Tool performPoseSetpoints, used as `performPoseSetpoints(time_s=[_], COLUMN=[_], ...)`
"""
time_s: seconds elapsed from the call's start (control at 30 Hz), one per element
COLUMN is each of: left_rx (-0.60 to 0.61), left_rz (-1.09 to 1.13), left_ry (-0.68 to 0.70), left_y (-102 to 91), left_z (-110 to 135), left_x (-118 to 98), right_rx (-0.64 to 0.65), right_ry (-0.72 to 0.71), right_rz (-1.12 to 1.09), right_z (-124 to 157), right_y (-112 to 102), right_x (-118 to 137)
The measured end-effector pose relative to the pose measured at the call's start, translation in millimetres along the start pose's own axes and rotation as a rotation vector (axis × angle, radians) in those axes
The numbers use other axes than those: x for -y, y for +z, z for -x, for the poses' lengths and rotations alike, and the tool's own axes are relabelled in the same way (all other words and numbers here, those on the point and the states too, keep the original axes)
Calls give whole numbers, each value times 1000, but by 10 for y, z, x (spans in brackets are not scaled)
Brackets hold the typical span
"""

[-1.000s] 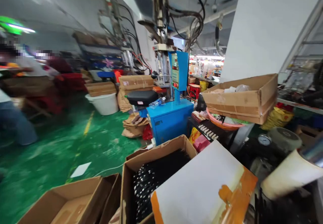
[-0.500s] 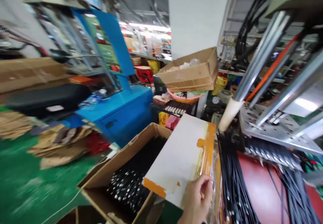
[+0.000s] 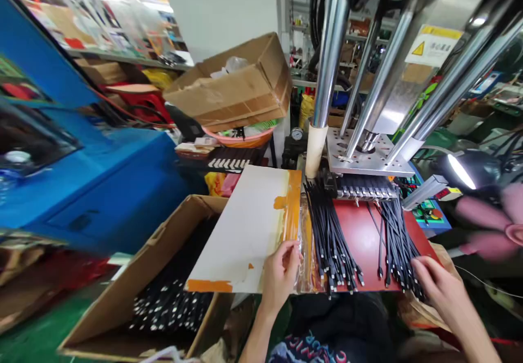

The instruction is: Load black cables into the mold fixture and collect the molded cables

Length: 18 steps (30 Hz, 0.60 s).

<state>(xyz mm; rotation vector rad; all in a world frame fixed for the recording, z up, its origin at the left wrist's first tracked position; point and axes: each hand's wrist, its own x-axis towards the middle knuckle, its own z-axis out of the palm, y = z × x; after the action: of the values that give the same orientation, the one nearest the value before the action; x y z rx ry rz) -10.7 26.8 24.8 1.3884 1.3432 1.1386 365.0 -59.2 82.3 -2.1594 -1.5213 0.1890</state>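
My left hand [image 3: 281,269] is closed, fingers curled and pinched together, at the taped right edge of a white board [image 3: 241,221]. Anything within those fingers is too small to make out. My right hand [image 3: 439,282] has its curled fingers on the lower right of a bundle of black cables [image 3: 394,237] with metal plug ends. Another bundle of black cables [image 3: 329,232] lies between my hands, its plugs toward me. Both bundles run from a metal clamping fixture [image 3: 365,187] onto a red work surface [image 3: 357,227].
Thick steel columns [image 3: 333,52] and a drilled metal plate [image 3: 370,156] of a press stand over the fixture. At left, a cardboard box [image 3: 143,265] holds many black cables. A pink fan [image 3: 492,218] is at right; a tilted carton [image 3: 232,90] rests behind.
The view has swung right, bringing my right hand and the right cable bundle into full sight. My left hand keeps its place at the board's taped edge.
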Motion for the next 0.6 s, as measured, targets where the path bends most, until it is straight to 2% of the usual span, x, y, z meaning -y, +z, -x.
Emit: performPoseSetpoints(time_s=[0.07,0.17,0.23,0.3,0.4,0.5,0.6], left_rx=[1,19,24,29,38,35,19], left_rz=[-29,-60,-80,-111,-166,-222,-273], left_ry=[-4,-12,-21,-34,-42,-58,-75], left_y=[5,9,7,5,14,38,57], left_z=[-5,-14,-27,-51,-96,-134,-155], left_x=[11,40,52,51,29,6,-2], right_rx=[209,242,286,316,262,186,234], right_ry=[-51,-64,-107,-141,-85,49,74], right_rz=[-148,-112,-128,-162,-165,24,271], right_z=[-37,-31,-21,-18,-5,39,111], right_y=[418,917,1065,1056,880,736,714], right_x=[368,912,1106,1120,894,607,449])
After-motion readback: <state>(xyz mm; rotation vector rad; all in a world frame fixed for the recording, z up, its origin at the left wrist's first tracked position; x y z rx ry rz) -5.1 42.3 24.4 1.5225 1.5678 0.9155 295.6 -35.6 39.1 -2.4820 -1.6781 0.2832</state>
